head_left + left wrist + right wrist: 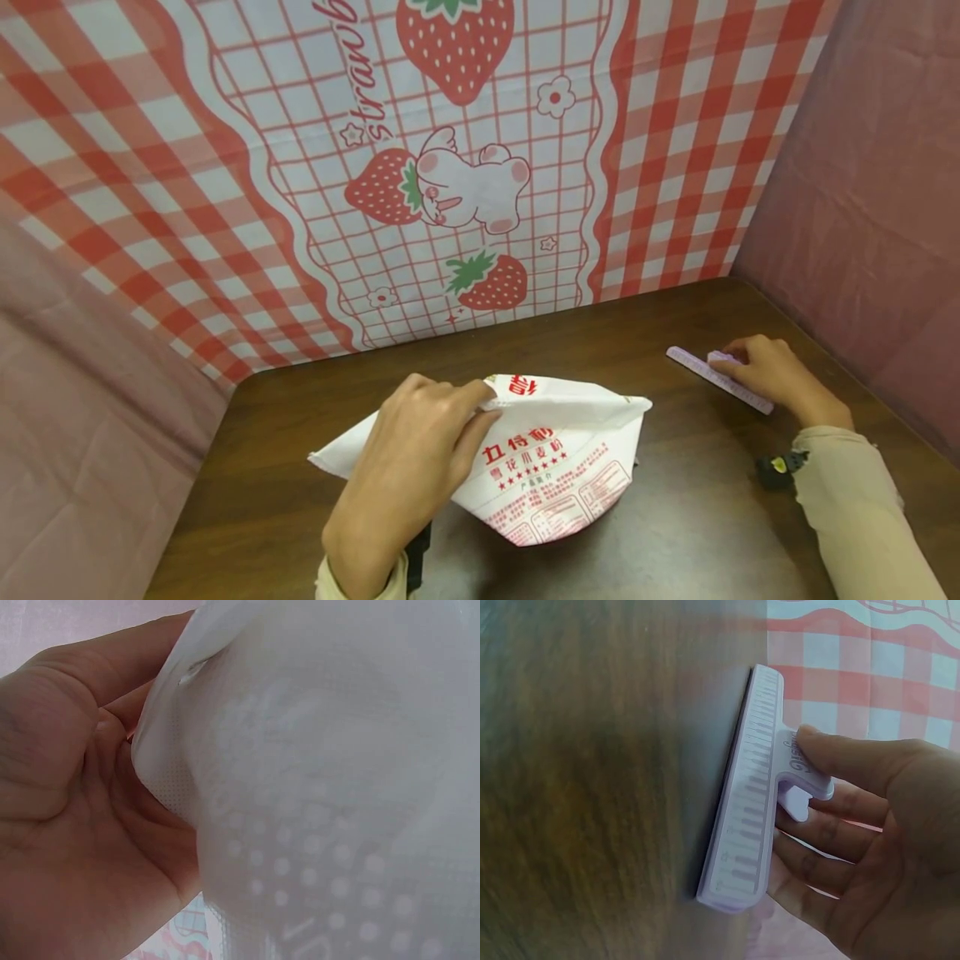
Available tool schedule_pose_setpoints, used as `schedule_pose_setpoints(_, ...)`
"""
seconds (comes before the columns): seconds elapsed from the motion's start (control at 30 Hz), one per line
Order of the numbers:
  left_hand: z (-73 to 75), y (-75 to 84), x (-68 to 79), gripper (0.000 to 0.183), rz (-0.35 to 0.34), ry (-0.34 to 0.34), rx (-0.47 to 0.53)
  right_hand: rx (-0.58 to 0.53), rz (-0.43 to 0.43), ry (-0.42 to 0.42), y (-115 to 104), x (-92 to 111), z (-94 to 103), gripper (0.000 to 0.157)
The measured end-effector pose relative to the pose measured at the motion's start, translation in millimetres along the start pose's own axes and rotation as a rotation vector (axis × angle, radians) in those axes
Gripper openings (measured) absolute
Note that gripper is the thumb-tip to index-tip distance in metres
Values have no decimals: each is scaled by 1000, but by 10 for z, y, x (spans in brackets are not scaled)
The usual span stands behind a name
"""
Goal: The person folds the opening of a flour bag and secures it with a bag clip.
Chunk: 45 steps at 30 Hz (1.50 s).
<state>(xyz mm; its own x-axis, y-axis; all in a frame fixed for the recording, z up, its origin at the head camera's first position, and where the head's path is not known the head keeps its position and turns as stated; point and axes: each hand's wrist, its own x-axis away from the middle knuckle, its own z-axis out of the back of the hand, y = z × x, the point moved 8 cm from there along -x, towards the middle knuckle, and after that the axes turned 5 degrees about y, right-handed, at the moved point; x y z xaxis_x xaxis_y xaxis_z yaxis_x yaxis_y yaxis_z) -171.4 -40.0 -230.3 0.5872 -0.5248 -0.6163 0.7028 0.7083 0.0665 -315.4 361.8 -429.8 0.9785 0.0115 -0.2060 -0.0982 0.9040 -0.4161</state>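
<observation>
- Gripping: the left hand (416, 450) is pinching the upper edge of a white wheat-flour bag (555, 475), red Chinese print, between thumb and fingers; in its wrist view the white wall is hiding the fingertips.
- Bag, location: sitting at or just above the middle of the brown wood-grain desk (697, 492), between the hands; whether its base is touching the surface, cannot tell.
- Clip, lilac, long-barred, piano-key print (720, 381): lying toward the desk's far right corner, well apart from the bag, its bar running obliquely toward the right edge.
- Right hand (776, 379): grasping the clip by its handles, the thumb pressing the lettered handle (799, 754), the forefinger lying against the opposite side.
- Clip relative to fingers: the handles are sitting between thumb and forefinger; the bar is extending past them both ways, against the desk surface; the other fingers are curving behind it.
- Progress, as judged: both items are in hand, and the bag's top is apparently being gathered; whether it is fully folded, cannot tell. Outstanding: the clip is not yet meeting the bag.
- Backdrop: strawberry-print cloth (555, 167), hanging behind the desk's far edge.
</observation>
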Motion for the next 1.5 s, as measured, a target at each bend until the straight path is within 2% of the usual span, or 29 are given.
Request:
schedule_pose_setpoints(0.33, -4, -1, -2, 7, 3, -4, -8, 5, 0, -11, 43, -4, -4, 51)
schedule_pose_setpoints(0.57, -2, 6, -2, 6, -7, 6, -12, -32, 11, 79, -19, -22, 79, 46)
schedule_pose_setpoints(0.7, -2, 10, -4, 6, -11, 9, -13, -32, 9, 98, -64, -22, 121, 47)
schedule_pose_setpoints(0.93, 3, 9, -2, 7, -11, 14, -15, -28, 48, 129, -211, -27, 219, 49)
schedule_pose_setpoints(1.17, -9, -4, 4, 7, 6, -4, -13, 0, 113, 145, -392, -10, 297, 40)
schedule_pose_setpoints(1.5, -7, 2, -5, 7, -3, 3, -12, 0, 112, 129, -535, 0, 316, 39)
